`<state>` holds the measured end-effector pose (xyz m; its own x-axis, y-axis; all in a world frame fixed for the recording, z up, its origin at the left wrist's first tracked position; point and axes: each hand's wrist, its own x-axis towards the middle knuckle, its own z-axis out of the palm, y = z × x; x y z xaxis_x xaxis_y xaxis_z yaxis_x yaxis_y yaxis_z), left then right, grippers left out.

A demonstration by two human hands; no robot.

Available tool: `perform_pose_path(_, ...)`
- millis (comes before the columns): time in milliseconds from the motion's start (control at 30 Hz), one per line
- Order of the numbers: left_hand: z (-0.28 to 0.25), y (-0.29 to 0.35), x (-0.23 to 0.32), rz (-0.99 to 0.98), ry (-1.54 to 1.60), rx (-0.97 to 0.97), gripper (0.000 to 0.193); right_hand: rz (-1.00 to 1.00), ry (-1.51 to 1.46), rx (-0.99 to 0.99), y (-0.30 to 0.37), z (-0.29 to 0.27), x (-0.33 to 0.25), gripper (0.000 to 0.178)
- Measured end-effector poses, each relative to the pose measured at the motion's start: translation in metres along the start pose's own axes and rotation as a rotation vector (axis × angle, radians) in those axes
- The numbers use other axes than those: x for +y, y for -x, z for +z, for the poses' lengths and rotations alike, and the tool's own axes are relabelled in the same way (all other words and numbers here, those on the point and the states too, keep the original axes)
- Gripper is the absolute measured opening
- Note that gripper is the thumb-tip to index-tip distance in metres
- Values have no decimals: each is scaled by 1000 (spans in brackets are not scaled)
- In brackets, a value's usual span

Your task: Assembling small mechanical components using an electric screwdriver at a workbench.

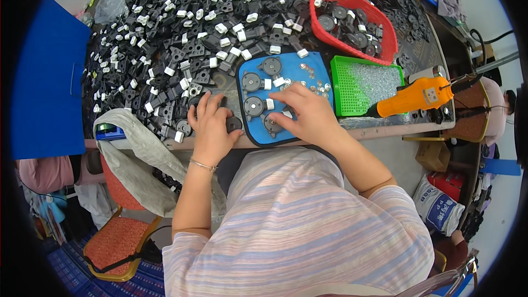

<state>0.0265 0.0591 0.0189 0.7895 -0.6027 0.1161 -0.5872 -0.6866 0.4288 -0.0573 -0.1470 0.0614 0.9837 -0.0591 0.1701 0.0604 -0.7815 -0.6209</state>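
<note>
My left hand (210, 126) rests at the table's front edge with its fingers spread. Beneath and beside it are dark round plastic parts; one black disc (234, 124) lies by its thumb. Over a blue mat (256, 132) reaches my right hand (311, 113), thumb and forefinger apart. Its thumb touches or hovers just over a dark disc-shaped part (270, 126); which one I cannot tell. More such parts with white tips lie in a column on the mat, among them a grey disc part (251, 82). Small shiny metal pieces (319, 89) are scattered at the mat's right.
A heap of black parts with white caps (181, 33) covers the table's left and back. A red basket (394, 49) holds similar parts. Small clear pieces fill a green tray (340, 91). An orange power screwdriver (415, 98) lies across its corner. Grey cloth (132, 154) drapes over the left edge.
</note>
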Motion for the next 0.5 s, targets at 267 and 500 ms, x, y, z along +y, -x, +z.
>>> perform_pose_path(267,-37,0,14,279,452,-1,19,81,-415,-140,0,-4,1,36)
perform_pose_path(500,-21,-3,41,622,253,372,20,296,-1176,-275,3,15,10,31)
